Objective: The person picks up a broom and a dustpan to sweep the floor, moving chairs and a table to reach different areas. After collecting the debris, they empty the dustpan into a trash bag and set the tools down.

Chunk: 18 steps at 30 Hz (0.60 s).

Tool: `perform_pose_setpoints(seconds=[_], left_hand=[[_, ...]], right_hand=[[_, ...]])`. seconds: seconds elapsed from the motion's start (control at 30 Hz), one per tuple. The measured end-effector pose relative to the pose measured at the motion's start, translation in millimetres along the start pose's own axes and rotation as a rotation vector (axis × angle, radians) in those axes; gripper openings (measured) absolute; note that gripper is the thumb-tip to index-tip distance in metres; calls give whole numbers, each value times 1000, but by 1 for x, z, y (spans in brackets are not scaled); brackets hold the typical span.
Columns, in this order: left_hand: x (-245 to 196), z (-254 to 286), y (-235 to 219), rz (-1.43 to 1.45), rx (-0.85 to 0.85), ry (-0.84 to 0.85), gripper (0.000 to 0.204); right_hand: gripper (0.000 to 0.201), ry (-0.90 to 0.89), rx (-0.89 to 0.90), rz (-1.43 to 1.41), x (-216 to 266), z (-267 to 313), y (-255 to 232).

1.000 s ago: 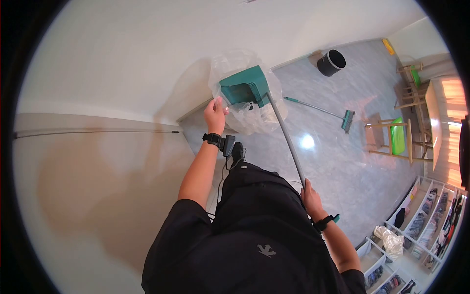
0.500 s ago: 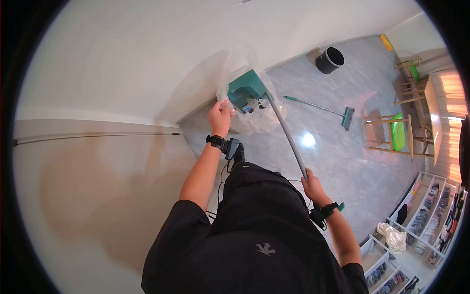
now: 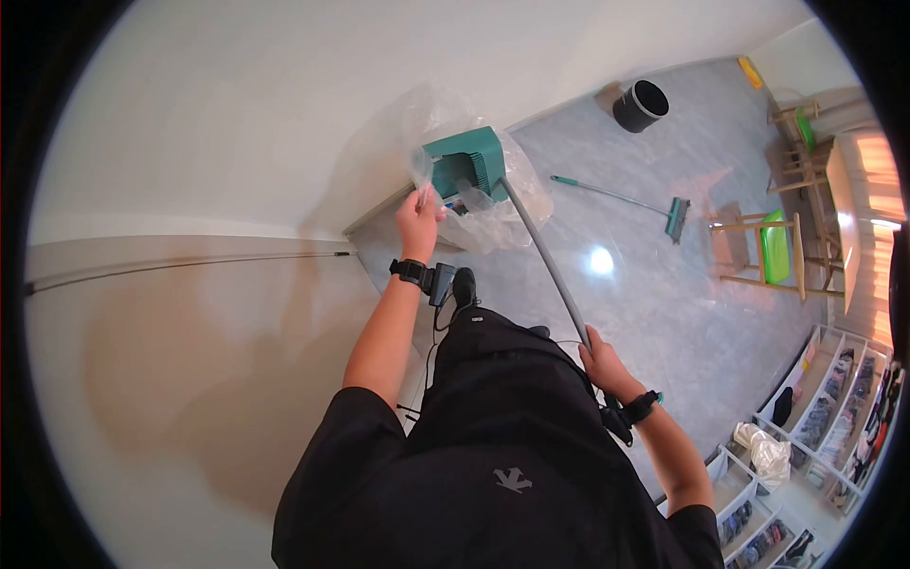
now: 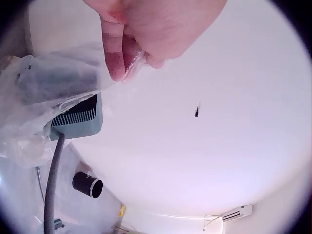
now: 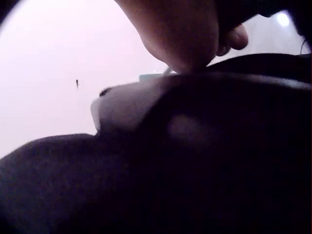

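My left hand point(image 3: 417, 226) pinches the edge of a clear plastic bag point(image 3: 526, 194), seen up close as a bunched film point(image 4: 53, 80) in the left wrist view. Inside the bag's mouth sits a green dustpan point(image 3: 488, 147) with a comb of teeth, tilted, some small litter by its lower edge. From the dustpan a long grey handle point(image 3: 545, 251) runs down to my right hand point(image 3: 607, 368), whose fingers curl round its upper end. Dark clothing covers much of the right wrist view, where part of the right hand point(image 5: 180, 34) shows at the top.
A green broom point(image 3: 677, 220) lies on the grey floor to the right. Beyond it stands a black bin point(image 3: 641, 105) near the wall. Chairs with green seats point(image 3: 774, 248), a table point(image 3: 839, 218) and divided storage trays point(image 3: 806, 403) line the right side.
The dustpan first tips with its opening more downward and litter showing, then swings back left and levels. The left hand keeps its pinch on the bag, shifting slightly; the right hand stays on the handle.
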State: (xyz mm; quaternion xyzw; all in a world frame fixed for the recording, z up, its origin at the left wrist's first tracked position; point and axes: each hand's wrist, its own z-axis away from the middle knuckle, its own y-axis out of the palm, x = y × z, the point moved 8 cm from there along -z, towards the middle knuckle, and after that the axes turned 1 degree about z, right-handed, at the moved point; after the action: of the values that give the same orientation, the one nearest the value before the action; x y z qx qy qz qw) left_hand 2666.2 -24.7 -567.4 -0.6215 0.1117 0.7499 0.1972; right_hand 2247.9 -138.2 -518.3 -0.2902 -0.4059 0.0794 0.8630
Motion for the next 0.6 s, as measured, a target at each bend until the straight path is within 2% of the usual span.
perform_pose_setpoints(seconds=[0.03,0.1,0.3,0.33,0.43,0.53,0.6], left_hand=[[4,-2,-4,76,-47,6,29],[-2,1,-5,63,-57,11,29],[-14,9,0,14,-16,26,29],[-15,11,3,14,-9,8,28],[-10,15,10,73,23,-43,28],[-24,18,12,40,13,-14,28],[-14,13,9,77,-1,1,29]], right_hand=[[44,3,-1,-2,-6,-2,3],[44,118,38,81,-9,-13,6],[43,123,-6,213,-30,-46,6],[41,86,-28,260,-30,-50,6],[42,129,-11,277,-18,-57,2],[42,100,-38,304,-10,-56,11],[43,100,-46,395,-19,-55,19]])
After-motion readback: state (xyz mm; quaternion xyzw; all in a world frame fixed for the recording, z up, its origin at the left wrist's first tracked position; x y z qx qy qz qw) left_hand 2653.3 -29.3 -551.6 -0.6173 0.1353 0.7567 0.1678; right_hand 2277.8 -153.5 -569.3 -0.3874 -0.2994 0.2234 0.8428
